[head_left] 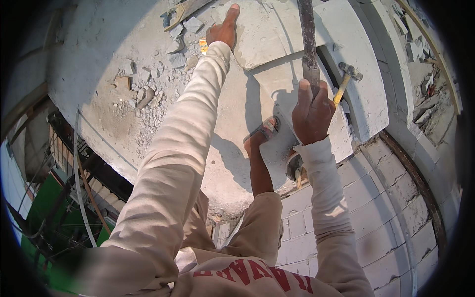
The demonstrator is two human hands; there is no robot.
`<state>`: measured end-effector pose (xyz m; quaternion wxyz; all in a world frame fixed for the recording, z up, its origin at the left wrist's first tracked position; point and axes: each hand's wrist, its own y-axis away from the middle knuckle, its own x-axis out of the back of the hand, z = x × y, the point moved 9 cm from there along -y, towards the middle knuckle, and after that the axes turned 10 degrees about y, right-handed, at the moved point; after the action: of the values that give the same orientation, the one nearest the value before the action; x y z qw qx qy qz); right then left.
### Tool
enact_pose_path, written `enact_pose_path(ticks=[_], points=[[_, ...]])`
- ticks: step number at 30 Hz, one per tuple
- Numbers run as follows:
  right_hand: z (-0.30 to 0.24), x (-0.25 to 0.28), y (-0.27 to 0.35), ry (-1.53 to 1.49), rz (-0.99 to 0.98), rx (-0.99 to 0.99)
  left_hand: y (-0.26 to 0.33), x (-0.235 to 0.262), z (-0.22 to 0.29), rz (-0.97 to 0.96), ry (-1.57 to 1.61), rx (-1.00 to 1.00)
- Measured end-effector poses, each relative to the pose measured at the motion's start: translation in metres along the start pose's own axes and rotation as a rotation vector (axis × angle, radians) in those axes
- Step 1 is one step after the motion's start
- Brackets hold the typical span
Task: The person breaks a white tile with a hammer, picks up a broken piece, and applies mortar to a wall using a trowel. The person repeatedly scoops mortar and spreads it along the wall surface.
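Observation:
My right hand [312, 111] is wrapped round the lower end of a long dark metal bar [308, 47], which stretches away past the top of the view. My left hand [222, 30] is beside the left edge of a broken concrete slab [267, 32]. One finger there points away from me, the others look bent, and no held thing shows. A small yellow-and-white object [203, 46] is next to that wrist. Just right of the bar, a hammer [351, 72] with a yellow handle rests on another pale slab [368, 94], its handle end hidden behind my right hand.
Grey rubble [153, 86] is scattered left of my left forearm. My sandalled foot [267, 129] stands on the concrete surface. A round tool [295, 166], partly hidden, is beside my right wrist. Pale block masonry [356, 190] runs lower right; a drop with boards and wires [81, 173] is at left.

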<state>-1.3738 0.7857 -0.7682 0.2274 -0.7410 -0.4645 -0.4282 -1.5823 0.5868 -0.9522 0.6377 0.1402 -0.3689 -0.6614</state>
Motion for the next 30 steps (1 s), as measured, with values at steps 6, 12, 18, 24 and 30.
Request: enact_pose_path(ticks=[6,12,18,24,30], points=[[0.061,-0.048,0.001,0.324,-0.184,-0.106,-0.007,-0.010,0.008,0.038,-0.131,-0.034],[0.005,-0.005,0.008,-0.148,0.091,-0.003,-0.005,0.008,-0.017,0.067,0.034,0.007],[0.084,-0.055,0.053,0.080,-0.162,-0.226,-0.004,-0.001,-0.013,0.031,0.091,-0.022],[0.079,-0.031,0.068,0.068,-0.123,-0.196,0.010,-0.002,-0.028,0.011,0.128,0.088],[0.084,-0.019,0.125,-0.045,-0.150,-0.388,0.024,-0.009,-0.045,-0.036,0.390,0.026]])
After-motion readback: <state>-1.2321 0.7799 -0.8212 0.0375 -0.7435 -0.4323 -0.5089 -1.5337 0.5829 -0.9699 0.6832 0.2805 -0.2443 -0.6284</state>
